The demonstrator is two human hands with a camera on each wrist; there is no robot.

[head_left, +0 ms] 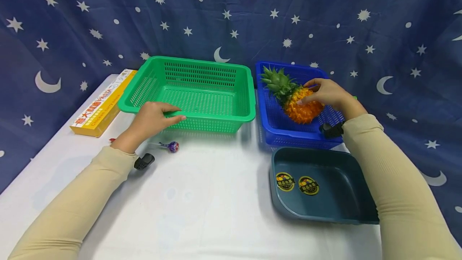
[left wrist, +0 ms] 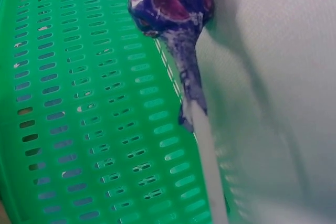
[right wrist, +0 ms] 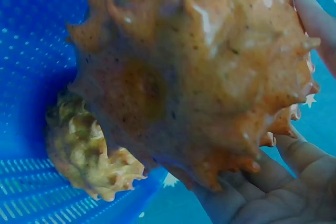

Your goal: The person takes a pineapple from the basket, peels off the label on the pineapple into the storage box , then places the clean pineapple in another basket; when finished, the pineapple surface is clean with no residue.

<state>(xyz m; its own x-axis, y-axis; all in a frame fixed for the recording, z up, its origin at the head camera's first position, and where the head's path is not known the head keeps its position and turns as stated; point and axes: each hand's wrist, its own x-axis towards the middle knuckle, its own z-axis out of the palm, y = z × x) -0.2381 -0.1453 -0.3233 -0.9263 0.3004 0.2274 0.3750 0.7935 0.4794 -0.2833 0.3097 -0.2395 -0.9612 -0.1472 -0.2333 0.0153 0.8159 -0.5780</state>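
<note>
At the near rim of a green basket [head_left: 189, 123], my left hand [head_left: 149, 121] pinches the edge, fingers inside and thumb on the near side. Just below it lies a lollipop [head_left: 173, 146] in a purple wrapper; its white stick points toward my left wrist. My right hand [head_left: 325, 91] grips an orange pineapple [head_left: 301, 111] with a green crown, over the blue basket [head_left: 285, 133]. Seen from the right wrist, the spiky base of the pineapple [right wrist: 173, 77] fills the view, thumb and fingers round it. A second spiky yellowish fruit [right wrist: 89, 153] lies inside the blue basket.
A yellow and white pasta box [head_left: 102, 105] stands left of the green basket. Before the blue basket is a dark teal bin [head_left: 325, 212] with two round stickers [head_left: 308, 185]. Behind everything hangs a blue curtain [head_left: 202, 19] with moons and stars.
</note>
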